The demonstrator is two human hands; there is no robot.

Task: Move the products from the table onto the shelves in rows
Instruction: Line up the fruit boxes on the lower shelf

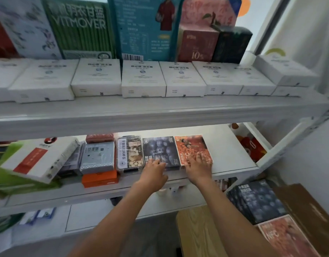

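Observation:
Two flat product boxes lie side by side on the middle shelf (232,151): a dark blueberry-print box (161,149) and an orange-red box (190,145). My left hand (154,172) rests with fingers spread on the near edge of the dark box. The fingers of my right hand (199,167) press flat on the near end of the orange box. Neither hand is wrapped around a box. On the wooden table (197,230) at lower right lie a stack of dark blueberry boxes (256,201) and an orange-red box (284,236).
Left of the two boxes on the middle shelf sit a clear-lidded snack tray (129,153), a grey box (97,156) on an orange box (99,179), and a tilted white box (41,158). White boxes (143,78) line the upper shelf. A brown carton (308,214) stands at right.

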